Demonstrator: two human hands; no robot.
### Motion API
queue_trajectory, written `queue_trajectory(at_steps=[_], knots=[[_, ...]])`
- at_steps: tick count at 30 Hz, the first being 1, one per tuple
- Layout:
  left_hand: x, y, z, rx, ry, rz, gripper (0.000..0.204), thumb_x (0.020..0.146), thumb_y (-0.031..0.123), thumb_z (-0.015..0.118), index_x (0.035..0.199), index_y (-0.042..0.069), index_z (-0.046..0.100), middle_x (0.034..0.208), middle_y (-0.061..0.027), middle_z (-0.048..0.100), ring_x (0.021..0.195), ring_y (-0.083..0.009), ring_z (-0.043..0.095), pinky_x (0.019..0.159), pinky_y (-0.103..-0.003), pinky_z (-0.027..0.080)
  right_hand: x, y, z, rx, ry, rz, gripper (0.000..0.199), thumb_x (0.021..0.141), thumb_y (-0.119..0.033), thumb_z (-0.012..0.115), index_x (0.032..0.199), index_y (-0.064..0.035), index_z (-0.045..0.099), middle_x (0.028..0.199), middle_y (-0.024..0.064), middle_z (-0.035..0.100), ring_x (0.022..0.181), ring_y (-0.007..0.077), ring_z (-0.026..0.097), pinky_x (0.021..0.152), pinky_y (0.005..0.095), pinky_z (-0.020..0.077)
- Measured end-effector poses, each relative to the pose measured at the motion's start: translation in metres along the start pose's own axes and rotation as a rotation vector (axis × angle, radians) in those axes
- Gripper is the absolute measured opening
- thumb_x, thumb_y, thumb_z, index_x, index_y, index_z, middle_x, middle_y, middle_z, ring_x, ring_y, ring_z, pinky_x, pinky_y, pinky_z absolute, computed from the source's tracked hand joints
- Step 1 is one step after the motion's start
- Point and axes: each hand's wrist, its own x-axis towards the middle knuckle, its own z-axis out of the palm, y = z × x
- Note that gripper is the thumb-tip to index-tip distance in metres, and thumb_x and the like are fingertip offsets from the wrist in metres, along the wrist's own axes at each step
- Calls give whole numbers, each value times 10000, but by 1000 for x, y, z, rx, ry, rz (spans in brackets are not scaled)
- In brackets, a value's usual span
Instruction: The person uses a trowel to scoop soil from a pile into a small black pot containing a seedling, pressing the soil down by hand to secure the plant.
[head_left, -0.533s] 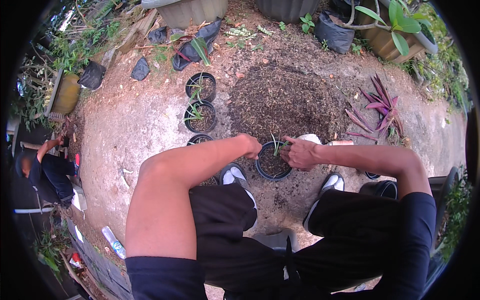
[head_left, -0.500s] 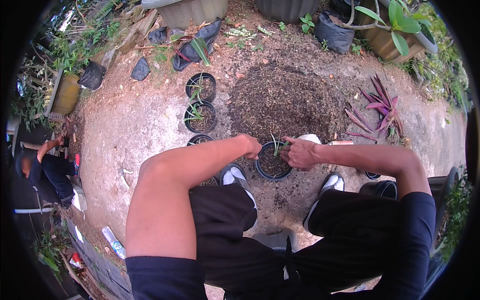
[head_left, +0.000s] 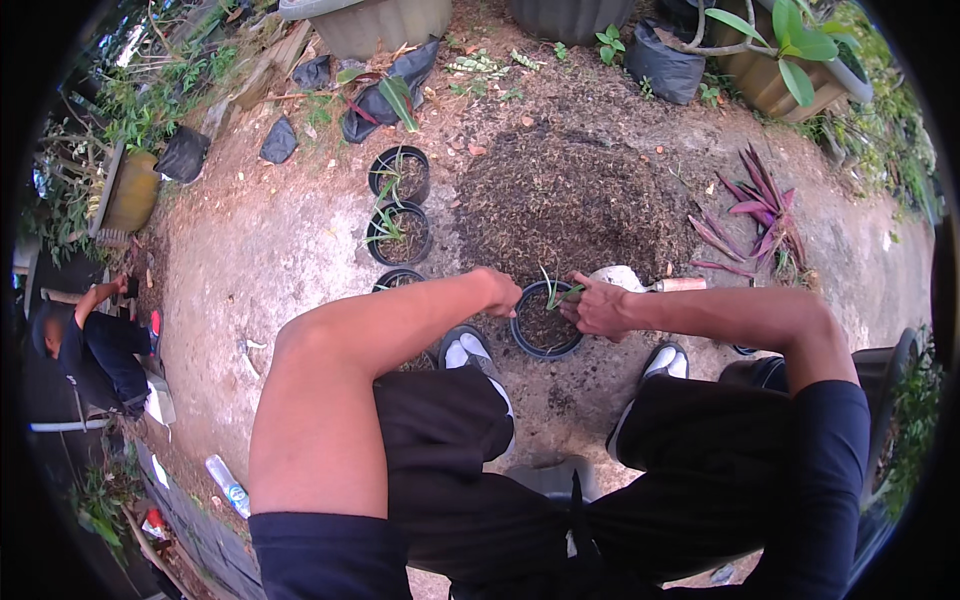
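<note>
A round black plant pot [head_left: 547, 353] filled with dark soil stands on the ground between my feet. A small green plant [head_left: 551, 290] with thin leaves rises from the far part of its soil. My left hand [head_left: 496, 294] is closed at the pot's left rim, its fingertips partly hidden. On the opposite side my right hand [head_left: 601, 307] grips the rim with bent fingers, close to the plant's leaves. Just beyond that hand lies a trowel [head_left: 619, 278] with a pale blade and a light handle.
Several black pots with small plants [head_left: 399, 234] line up at left. A wide heap of dark soil [head_left: 570, 200] spreads ahead. Purple-leaved plants [head_left: 770, 215] lie at right. Large planters [head_left: 380, 28] stand at the back. A person [head_left: 95, 345] sits far left, near a plastic bottle [head_left: 228, 486].
Hardly anything differs. Both hands stay at the pot's rim, and the view has shifted very slightly.
</note>
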Motion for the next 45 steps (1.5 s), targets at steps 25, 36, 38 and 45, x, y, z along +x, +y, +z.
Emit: queue_trajectory(at_steps=[25,36,38,45], knots=[[22,-7,11,31,-37,2,409,932,388,631,1235,114,667,1268,-105,649,1207,-317,601,944,-485,514,41,-37,-45,255,47,-6,571,920,-205,427,1386,124,405,1427,251,486,1362,328,453,1096,546,313],[10,-5,5,8,-21,5,446,946,429,606,1275,130,644,1317,-103,623,1221,-324,589,964,-484,503,44,-21,-38,232,-3,227,733,848,-245,545,1412,171,334,1465,326,399,1390,365,406,1134,557,273],[15,-8,9,0,-17,1,432,939,418,620,1258,128,655,1312,-103,625,1216,-325,593,962,-482,503,44,-24,-42,222,-46,235,755,837,-245,554,1417,178,318,1480,332,375,1403,372,389,1141,563,264],[20,-3,7,1,-34,-38,357,917,343,658,1211,142,688,1290,-99,638,1207,-316,602,937,-485,512,52,-21,-40,488,-150,252,750,852,-212,516,1423,203,262,1494,394,282,1432,433,313,1160,591,204]])
